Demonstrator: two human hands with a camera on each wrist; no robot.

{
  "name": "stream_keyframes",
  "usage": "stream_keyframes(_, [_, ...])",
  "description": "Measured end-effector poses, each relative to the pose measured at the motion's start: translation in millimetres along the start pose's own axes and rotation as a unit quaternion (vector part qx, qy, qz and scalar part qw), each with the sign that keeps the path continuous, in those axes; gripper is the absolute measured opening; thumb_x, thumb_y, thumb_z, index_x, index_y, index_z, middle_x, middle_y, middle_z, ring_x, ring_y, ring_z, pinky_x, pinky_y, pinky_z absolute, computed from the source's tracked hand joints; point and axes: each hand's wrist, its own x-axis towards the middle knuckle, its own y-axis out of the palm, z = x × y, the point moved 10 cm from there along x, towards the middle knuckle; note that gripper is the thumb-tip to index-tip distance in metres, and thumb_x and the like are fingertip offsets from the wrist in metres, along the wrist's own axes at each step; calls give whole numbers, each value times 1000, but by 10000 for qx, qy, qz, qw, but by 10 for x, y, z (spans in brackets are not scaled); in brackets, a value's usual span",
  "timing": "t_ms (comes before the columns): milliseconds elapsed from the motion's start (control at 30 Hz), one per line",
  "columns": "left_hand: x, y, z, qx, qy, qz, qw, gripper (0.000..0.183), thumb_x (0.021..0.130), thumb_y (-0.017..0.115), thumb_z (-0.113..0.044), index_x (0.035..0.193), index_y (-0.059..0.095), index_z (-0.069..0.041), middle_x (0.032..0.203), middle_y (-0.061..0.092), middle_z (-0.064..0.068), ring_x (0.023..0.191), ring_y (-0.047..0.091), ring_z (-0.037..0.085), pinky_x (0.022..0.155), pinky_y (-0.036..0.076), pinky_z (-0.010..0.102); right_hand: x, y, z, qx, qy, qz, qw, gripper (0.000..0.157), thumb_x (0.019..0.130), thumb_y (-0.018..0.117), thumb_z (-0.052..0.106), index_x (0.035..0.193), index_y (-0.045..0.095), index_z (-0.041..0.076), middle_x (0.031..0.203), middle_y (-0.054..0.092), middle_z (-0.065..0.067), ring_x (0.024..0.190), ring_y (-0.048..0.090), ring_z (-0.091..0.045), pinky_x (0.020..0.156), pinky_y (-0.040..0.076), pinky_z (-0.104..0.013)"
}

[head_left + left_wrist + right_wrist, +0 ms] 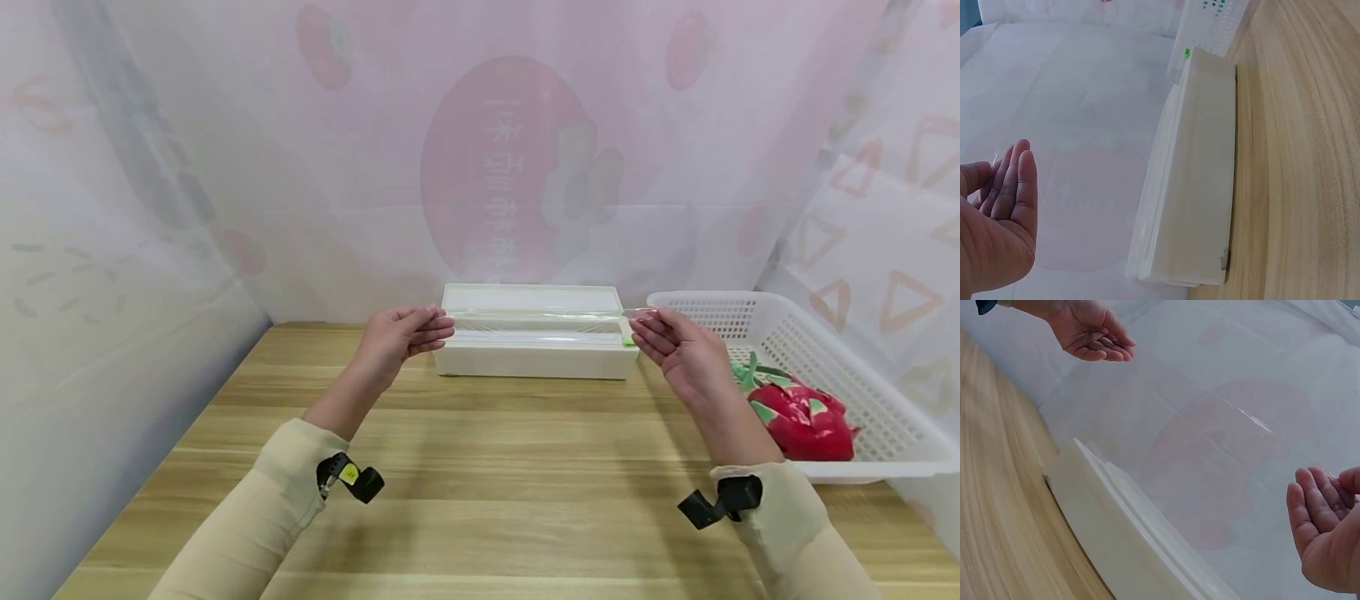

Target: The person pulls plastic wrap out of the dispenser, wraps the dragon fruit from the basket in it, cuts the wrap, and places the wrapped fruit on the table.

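A sheet of clear plastic wrap (532, 315) stretches between both hands, above a long white cling film dispenser box (536, 362) whose lid (532, 296) stands raised at the back. My left hand (405, 337) pinches the wrap's left corner between thumb and forefinger. At the other corner my right hand (686, 354) pinches it the same way, the remaining fingers loosely bent. In the right wrist view the wrap's edge (1254, 420) shows as a thin shiny line from hand to hand. A small green piece (628, 341) sits at the box's right end.
On the right stands a white perforated plastic basket (825, 333), with a red, green-tipped dragon fruit (806, 421) inside. The box rests near the back of the wooden table (510, 467). Printed pale cloth (360, 167) hangs behind and at both sides.
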Motion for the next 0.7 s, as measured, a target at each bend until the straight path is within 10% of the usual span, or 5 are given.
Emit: stream_keyframes(700, [-271, 72, -319, 107, 595, 161, 9980, 26, 97, 62, -17, 107, 67, 7, 93, 73, 10, 88, 71, 21, 79, 56, 35, -227, 247, 266, -28, -390, 601, 9974, 22, 100, 52, 4, 93, 71, -4, 91, 73, -15, 91, 71, -23, 84, 54, -33])
